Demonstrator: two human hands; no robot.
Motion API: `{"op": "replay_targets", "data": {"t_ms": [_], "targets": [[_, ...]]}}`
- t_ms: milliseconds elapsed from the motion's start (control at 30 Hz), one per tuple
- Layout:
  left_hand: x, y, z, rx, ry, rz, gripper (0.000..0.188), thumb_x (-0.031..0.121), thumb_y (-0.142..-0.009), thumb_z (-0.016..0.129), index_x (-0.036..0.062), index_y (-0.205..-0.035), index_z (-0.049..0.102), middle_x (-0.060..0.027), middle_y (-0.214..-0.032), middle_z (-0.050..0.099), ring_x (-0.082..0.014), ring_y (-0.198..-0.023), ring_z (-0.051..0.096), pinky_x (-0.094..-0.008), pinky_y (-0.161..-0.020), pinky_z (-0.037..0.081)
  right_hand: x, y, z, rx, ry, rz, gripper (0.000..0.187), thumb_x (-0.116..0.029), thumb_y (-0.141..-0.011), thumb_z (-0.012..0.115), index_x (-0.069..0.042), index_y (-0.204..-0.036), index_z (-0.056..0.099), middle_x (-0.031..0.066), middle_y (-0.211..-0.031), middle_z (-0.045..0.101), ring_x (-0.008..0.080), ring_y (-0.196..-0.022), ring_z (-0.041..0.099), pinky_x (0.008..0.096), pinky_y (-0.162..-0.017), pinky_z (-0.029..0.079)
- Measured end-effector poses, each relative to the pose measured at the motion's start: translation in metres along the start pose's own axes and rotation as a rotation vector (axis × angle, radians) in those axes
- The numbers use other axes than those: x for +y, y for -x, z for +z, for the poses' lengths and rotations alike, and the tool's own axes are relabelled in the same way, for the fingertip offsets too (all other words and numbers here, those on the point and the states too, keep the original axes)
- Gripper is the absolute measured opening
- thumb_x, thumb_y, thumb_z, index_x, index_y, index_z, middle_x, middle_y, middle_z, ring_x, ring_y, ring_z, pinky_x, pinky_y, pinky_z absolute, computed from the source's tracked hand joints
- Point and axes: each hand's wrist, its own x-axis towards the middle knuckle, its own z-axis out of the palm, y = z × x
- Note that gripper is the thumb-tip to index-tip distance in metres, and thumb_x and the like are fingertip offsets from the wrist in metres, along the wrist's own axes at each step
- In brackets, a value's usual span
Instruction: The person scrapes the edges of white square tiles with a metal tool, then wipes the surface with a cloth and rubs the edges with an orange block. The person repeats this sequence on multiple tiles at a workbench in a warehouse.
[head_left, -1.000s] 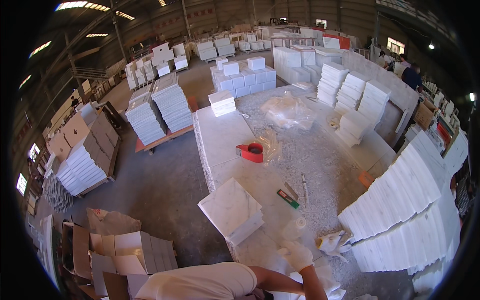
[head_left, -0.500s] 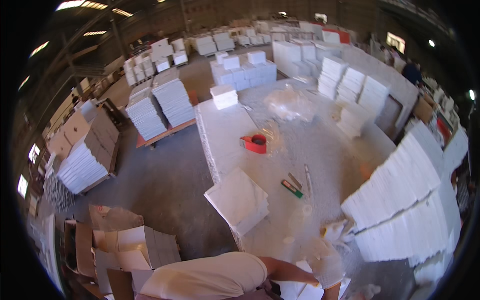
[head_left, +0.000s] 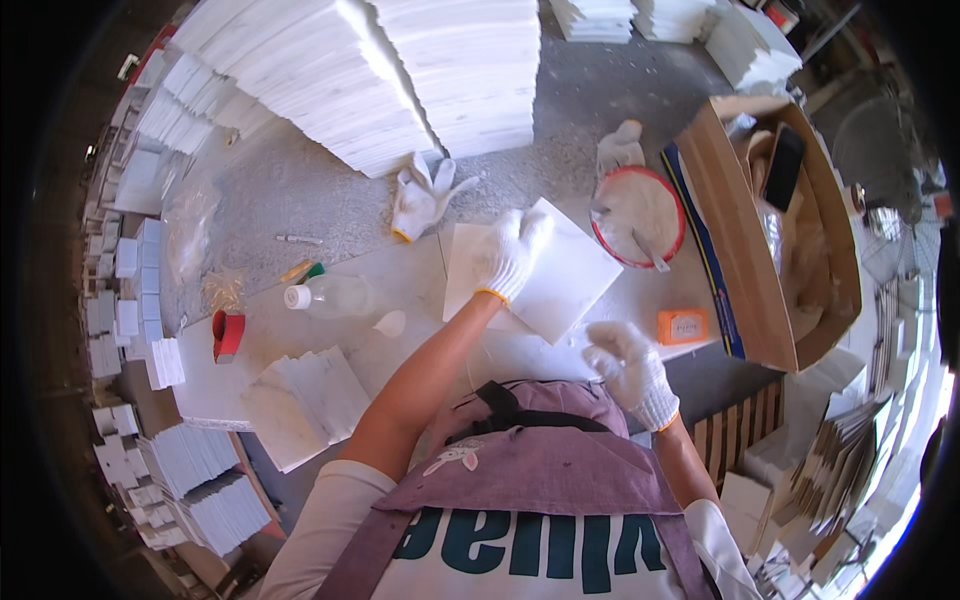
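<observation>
Both my hands wear white knit gloves with orange cuffs. My left hand is closed on the left edge of a white tile, which lies at an angle over another white tile. Part of the lower tile is hidden by the upper one and my hand. Near the upper tile's close right edge, my right hand hovers with bent, parted fingers and nothing visible in them. A red-rimmed bowl of pale paste, with a putty knife in it, stands beyond the tile's right corner.
An open cardboard box stands right, with an orange packet nearby. Left lie a spare glove, a clear bottle, a red tape roll and stacked tiles. Tall tile stacks rise at the back.
The view has swung down and to the right. Both hands, the tiles, the bowl and the box now show; earlier only my left arm and part of its gloved hand showed at the lower edge.
</observation>
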Motion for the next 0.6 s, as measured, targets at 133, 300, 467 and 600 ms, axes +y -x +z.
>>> {"op": "replay_targets", "data": {"t_ms": [133, 300, 467, 600], "targets": [[-0.018, -0.003, 0.005, -0.047, 0.193, 0.075, 0.041, 0.039, -0.091, 0.062, -0.0016, -0.091, 0.061, -0.0195, -0.083, 0.064, -0.0297, -0.078, 0.063, -0.0418, -0.071, 0.047, 0.056, 0.006, 0.019, 0.237, -0.238, 0.142, 0.047, -0.023, -0.092, 0.067, 0.003, -0.127, 0.051, 0.0147, -0.107, 0.066, 0.0171, -0.09, 0.063, 0.0313, -0.078, 0.053], [-0.029, -0.013, 0.008, -0.026, 0.085, 0.091, 0.039, 0.036, -0.092, 0.063, -0.0022, -0.09, 0.06, -0.0136, -0.08, 0.061, -0.0214, -0.075, 0.057, -0.0381, -0.068, 0.046, 0.071, -0.021, 0.058, 0.225, -0.594, 0.187, 0.055, -0.025, -0.095, 0.061, 0.002, -0.139, 0.042, 0.0113, -0.103, 0.064, 0.0151, -0.086, 0.062, 0.0282, -0.074, 0.052], [-0.035, -0.015, 0.017, -0.011, 0.275, 0.06, 0.029, 0.028, -0.092, 0.064, -0.0008, -0.087, 0.062, -0.0058, -0.073, 0.058, -0.0107, -0.071, 0.051, -0.0332, -0.062, 0.044, 0.061, -0.043, 0.061, 0.219, -0.6, 0.196, 0.04, -0.032, -0.097, 0.057, 0.001, -0.118, 0.056, 0.0077, -0.091, 0.065, 0.0128, -0.077, 0.063, 0.0276, -0.066, 0.052], [-0.021, -0.003, 0.002, -0.113, 0.301, 0.102, 0.031, 0.029, -0.093, 0.062, -0.0012, -0.09, 0.062, -0.0053, -0.076, 0.06, -0.0114, -0.072, 0.053, -0.0333, -0.062, 0.044, 0.071, -0.051, 0.065, 0.208, -0.435, 0.269, 0.034, -0.03, -0.097, 0.057, 0.004, -0.104, 0.061, 0.0057, -0.069, 0.063, 0.0139, -0.058, 0.06, 0.0289, -0.057, 0.048]]}}
